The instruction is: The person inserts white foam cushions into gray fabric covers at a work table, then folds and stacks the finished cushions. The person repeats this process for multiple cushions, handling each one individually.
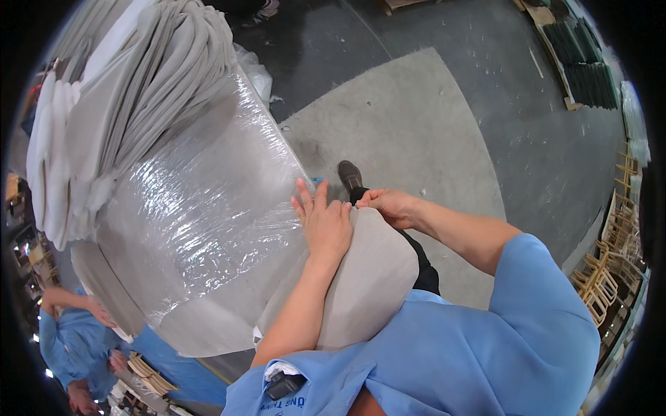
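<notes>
A smooth grey fabric piece [374, 270] drapes against my front, its upper edge between my two hands. My left hand [325, 232] reaches over the near corner of a film-wrapped table [208, 201]. Its thumb and forefinger are closed at the fabric's edge, while the other fingers stretch apart over the table corner. My right hand [390, 206], just to the right, is closed in a pinch on the same edge. A small blue item [318, 179] shows beside my left fingertips; its kind is unclear.
Folded grey fabric pieces [166, 69] are heaped on the table's far left. Another person in blue [76, 340] stands beyond its left side. Dark green stacked sheets [583, 62] lie on a pallet at far right, with wooden frames [603, 277] along the right rim.
</notes>
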The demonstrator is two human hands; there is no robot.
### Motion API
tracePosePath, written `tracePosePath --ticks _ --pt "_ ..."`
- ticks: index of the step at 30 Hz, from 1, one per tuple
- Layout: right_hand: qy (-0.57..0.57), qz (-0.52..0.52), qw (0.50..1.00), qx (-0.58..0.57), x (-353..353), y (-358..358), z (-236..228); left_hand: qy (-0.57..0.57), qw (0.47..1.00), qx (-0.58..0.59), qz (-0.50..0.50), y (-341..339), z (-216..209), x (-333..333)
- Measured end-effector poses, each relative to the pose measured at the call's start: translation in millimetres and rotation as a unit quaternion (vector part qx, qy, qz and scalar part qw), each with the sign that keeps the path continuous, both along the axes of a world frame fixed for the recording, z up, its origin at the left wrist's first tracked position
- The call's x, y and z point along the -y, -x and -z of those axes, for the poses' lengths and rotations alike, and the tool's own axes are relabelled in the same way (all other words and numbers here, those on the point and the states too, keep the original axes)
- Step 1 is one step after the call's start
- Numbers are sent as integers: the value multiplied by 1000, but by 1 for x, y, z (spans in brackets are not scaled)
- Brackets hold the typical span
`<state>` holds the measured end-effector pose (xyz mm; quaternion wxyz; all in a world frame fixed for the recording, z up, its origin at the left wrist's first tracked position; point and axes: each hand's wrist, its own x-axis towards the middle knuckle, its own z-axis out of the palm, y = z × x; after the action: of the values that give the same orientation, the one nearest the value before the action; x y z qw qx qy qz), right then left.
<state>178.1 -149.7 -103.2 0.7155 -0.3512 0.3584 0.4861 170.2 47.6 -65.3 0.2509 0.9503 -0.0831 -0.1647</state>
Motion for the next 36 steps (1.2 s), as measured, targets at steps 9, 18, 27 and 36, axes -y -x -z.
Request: tracePosePath --ticks 9,18,27,36 --pt "43 -60 996 -56 -12 -7 23 34 999 -20 -30 -1 7 0" --pt "-8 -105 975 -196 -20 -12 17 41 998 -5 -41 -3 9 -4" --pt "-8 -117 973 -198 -13 -15 17 435 895 -98 -3 -10 -10 27" --pt "-223 53 955 -187 -5 49 71 329 918 -189 -113 1 -3 29"
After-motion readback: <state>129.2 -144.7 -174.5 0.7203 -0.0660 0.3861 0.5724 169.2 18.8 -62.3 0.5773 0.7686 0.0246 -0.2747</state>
